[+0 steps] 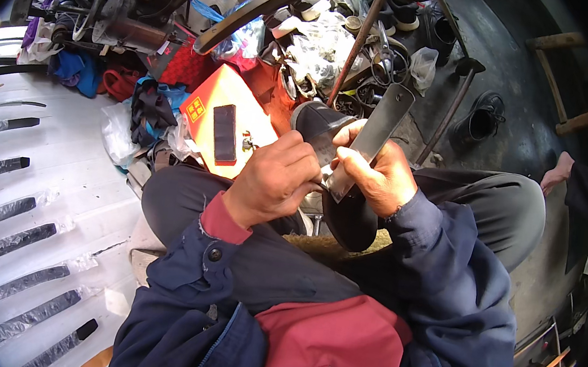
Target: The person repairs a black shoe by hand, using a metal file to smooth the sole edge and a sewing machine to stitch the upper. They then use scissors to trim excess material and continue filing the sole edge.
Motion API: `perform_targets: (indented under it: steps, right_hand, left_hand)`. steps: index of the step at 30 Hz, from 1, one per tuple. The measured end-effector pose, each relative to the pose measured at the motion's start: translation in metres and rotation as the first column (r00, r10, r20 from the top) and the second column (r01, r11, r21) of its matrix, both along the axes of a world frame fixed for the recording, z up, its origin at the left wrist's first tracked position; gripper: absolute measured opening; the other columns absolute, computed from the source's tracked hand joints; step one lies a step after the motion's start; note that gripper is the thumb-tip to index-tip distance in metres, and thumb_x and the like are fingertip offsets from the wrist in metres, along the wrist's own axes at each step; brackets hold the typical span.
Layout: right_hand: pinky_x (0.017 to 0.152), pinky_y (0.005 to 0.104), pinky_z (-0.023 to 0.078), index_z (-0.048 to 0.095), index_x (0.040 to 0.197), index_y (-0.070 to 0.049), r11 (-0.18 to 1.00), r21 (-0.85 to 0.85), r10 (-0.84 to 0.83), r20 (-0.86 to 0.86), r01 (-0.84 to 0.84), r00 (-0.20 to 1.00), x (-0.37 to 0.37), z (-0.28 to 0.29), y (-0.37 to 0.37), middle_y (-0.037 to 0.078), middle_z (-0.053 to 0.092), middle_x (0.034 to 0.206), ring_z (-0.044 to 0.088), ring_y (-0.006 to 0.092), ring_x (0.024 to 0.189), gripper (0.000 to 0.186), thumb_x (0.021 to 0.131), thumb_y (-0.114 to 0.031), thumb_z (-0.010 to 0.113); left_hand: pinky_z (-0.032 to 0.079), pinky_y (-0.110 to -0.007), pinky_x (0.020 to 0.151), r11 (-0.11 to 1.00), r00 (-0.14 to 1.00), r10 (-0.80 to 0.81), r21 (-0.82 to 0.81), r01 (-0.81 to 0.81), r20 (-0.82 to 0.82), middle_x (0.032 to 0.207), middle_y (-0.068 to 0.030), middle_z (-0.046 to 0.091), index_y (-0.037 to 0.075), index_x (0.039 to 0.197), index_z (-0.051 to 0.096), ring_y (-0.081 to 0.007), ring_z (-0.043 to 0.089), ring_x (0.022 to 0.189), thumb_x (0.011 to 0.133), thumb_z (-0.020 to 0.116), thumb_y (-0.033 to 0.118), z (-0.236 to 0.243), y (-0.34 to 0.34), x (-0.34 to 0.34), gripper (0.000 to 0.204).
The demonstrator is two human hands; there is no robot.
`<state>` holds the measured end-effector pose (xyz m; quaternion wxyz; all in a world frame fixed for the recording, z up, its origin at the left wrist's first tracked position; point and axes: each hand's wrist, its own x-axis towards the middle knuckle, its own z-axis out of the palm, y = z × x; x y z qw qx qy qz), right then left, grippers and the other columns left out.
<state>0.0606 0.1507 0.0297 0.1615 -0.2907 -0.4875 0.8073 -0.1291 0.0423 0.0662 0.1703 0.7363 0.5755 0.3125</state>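
In front of my lap, my right hand (387,180) is closed round a flat grey metal strip (386,118) with a small hole near its upper end. Its thumb presses on the strip, which tilts up to the right. My left hand (274,178) is closed in a pinch beside the strip's lower end; what its fingertips hold is hidden. Behind and below both hands lies a black shoe (351,223), partly covered by them. An orange-red box or bag (208,112) stands left of my hands, with a dark phone (225,134) on it.
At far left, several dark strips in clear plastic (8,212) lie on a white surface. A dark metal machine (131,20) rises at upper left. Bags, plastic and shoes pile up ahead. A black shoe (481,121) and a wooden frame (556,83) are to the right.
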Motion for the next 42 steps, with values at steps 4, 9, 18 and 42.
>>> perform_targets:
  steps: [4,9,18,42]
  right_hand:
    - [0.081,0.0295,0.054,0.06,0.117,-0.003,0.997,0.012,0.072,0.035,-0.072,0.997,0.002,-0.001,0.005,0.004,0.066,0.096,0.066,0.0118,0.089,0.017,0.101,-0.007,0.06]
    - [0.08,0.0299,0.055,0.061,0.117,-0.003,0.995,0.073,0.063,0.019,-0.064,0.998,0.001,-0.005,0.005,0.005,0.067,0.096,0.067,0.0125,0.088,0.017,0.102,-0.009,0.061]
    - [0.068,0.0273,0.055,0.061,0.119,-0.004,0.991,-0.094,-0.105,-0.098,0.096,0.99,-0.001,-0.012,0.0,0.006,0.07,0.094,0.068,0.0123,0.08,0.023,0.1,-0.015,0.066]
    - [0.077,0.0294,0.055,0.058,0.121,-0.002,0.99,-0.09,-0.117,-0.079,0.11,0.99,0.0,-0.015,-0.002,0.006,0.069,0.094,0.067,0.0128,0.086,0.024,0.102,-0.013,0.067]
  left_hand:
    - [0.048,-0.04,0.067,1.0,1.0,0.007,-0.013,-0.007,0.003,0.08,-0.0063,0.062,0.006,0.08,0.064,-0.029,0.06,0.077,0.061,0.084,-0.007,0.001,0.0,-0.001,0.03]
    - [0.048,-0.04,0.067,1.0,1.0,0.024,-0.012,-0.024,-0.007,0.08,-0.0063,0.062,0.006,0.08,0.063,-0.029,0.06,0.077,0.062,0.084,-0.007,0.003,0.0,-0.001,0.03]
    - [0.048,-0.039,0.066,0.998,0.997,0.048,-0.04,-0.046,0.06,0.079,-0.0074,0.062,0.006,0.081,0.064,-0.0295,0.06,0.077,0.063,0.085,-0.007,0.006,0.005,-0.001,0.03]
    - [0.047,-0.041,0.069,0.994,0.995,0.048,-0.099,-0.039,0.087,0.081,-0.0083,0.06,0.005,0.083,0.062,-0.0312,0.058,0.079,0.066,0.086,-0.001,0.003,0.009,-0.003,0.029]
